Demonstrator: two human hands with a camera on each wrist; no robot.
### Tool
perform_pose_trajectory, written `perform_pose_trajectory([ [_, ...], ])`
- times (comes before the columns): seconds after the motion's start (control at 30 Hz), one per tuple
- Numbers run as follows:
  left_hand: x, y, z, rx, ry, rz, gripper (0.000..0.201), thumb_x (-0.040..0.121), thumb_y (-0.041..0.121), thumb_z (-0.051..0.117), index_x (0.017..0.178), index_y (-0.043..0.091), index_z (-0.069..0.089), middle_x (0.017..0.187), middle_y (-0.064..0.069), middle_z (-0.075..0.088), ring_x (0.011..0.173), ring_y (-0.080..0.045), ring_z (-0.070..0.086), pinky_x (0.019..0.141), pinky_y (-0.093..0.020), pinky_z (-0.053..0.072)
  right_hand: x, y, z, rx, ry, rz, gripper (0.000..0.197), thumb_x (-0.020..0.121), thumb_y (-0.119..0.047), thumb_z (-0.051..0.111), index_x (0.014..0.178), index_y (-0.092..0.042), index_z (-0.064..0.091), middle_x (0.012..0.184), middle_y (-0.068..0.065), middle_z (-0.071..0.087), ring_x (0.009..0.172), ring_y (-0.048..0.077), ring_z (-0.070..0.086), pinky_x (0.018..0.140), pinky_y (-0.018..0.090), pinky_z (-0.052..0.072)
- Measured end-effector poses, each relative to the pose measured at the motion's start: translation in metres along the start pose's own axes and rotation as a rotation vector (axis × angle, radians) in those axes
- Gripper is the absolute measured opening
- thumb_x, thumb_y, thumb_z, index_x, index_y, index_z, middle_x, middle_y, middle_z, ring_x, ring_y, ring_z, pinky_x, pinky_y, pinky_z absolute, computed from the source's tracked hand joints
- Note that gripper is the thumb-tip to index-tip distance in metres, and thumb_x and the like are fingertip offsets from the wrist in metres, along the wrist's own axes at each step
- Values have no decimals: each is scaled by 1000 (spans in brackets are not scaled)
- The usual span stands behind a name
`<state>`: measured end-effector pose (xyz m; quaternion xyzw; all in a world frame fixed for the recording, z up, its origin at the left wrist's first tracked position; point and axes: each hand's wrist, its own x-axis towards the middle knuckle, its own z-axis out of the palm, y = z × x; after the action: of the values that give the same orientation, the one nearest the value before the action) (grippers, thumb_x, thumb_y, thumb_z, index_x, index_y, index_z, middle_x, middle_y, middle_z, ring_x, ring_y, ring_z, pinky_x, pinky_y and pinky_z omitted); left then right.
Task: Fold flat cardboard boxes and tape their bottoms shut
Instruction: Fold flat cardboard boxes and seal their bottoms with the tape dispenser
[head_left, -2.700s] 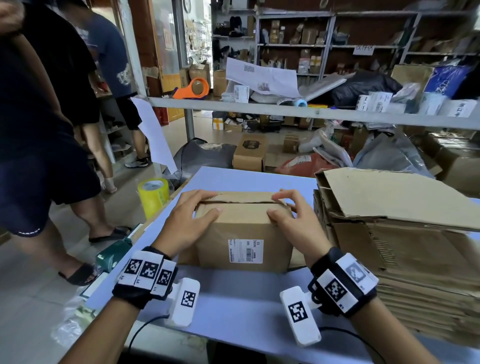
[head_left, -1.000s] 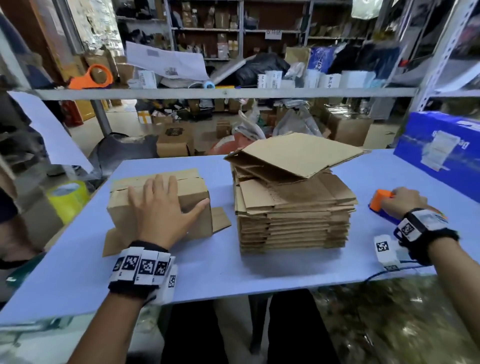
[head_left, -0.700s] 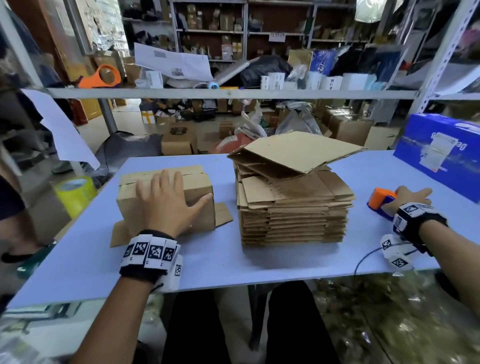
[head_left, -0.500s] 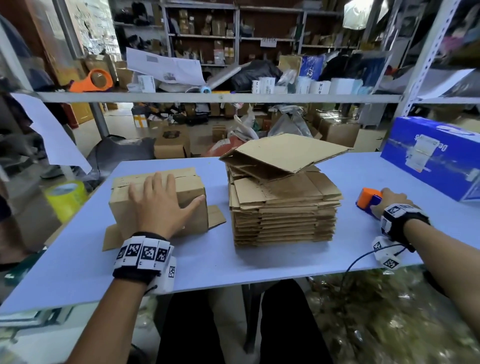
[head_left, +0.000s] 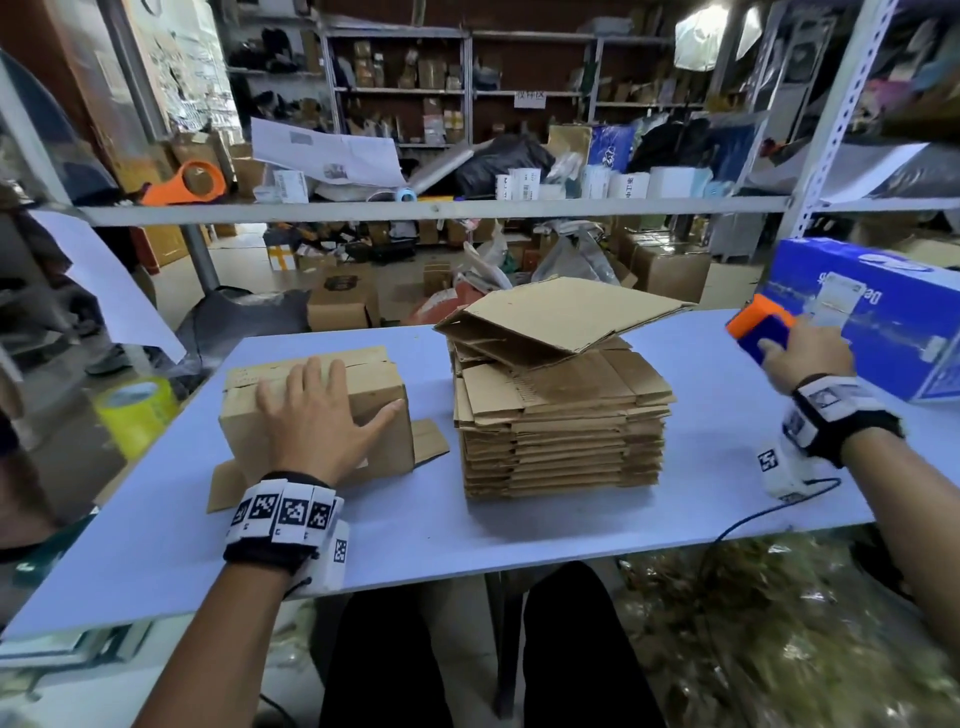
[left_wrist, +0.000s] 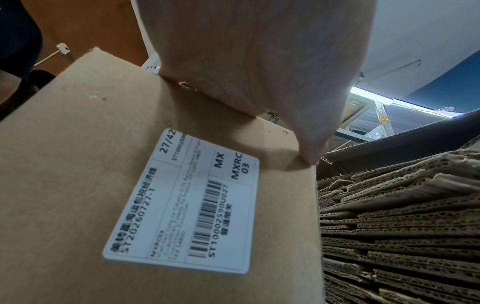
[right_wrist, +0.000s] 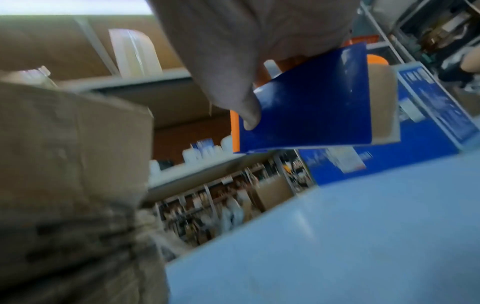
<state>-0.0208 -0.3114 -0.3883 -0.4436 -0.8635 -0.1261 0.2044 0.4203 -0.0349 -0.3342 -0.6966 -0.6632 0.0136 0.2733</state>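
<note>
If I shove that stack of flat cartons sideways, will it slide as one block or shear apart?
Likely shears: the stack of flat cartons is loose sheets with uneven, staggered edges. The top carton sits cocked and half-open, so it would probably slip off first. Pushed low, the table looks smooth enough to let it slide.

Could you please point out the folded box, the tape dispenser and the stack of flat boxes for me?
folded box (head_left: 382, 397): head view, bare top right of the box.
tape dispenser (head_left: 759, 328): head view, blue and orange body.
stack of flat boxes (head_left: 563, 447): head view, front edge of the pile.
</note>
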Motion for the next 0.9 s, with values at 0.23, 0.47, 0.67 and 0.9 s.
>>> perform_pose_trajectory([
  [0.23, 1, -7, -5, -49, -4, 32, 81, 85, 81, 31, 130, 14, 43, 141, -5, 48, 134, -23, 40, 105, -51, 27, -16, -86, -117, 514, 338, -295, 54, 100, -43, 54, 137, -4, 48, 133, 22, 59, 119, 37, 58, 107, 53, 43],
  [0.47, 0, -24, -14, -166, -65, 10, 51, 89, 77, 33, 107, 32, 49, 134, 11, 54, 138, -21, 37, 113, -69, 12, -139, -232, -133, 897, 78, -856, 27, 105, -34, 51, 119, -12, 60, 92, -13, 61, 73, -12, 57, 64, 9, 43],
  [0.67, 2, -60, -21, -339, -81, 46, 38, 100, 53, 36, 133, 50, 56, 147, 22, 48, 138, -18, 36, 116, -53, 24, -204, -334, -53, 956, -392, -937, 29, 108, -27, 50, 109, -2, 64, 94, 16, 68, 88, 34, 62, 79, 45, 47],
  [0.9, 7, -102, -14, -717, 123, 30, 54, 84, 48, 48, 117, 12, 71, 119, -8, 69, 113, -33, 62, 98, -52, 47, -214, -374, 32, 875, -530, -819, 27, 101, -37, 61, 98, -13, 71, 83, -1, 67, 78, 17, 59, 73, 33, 45],
])
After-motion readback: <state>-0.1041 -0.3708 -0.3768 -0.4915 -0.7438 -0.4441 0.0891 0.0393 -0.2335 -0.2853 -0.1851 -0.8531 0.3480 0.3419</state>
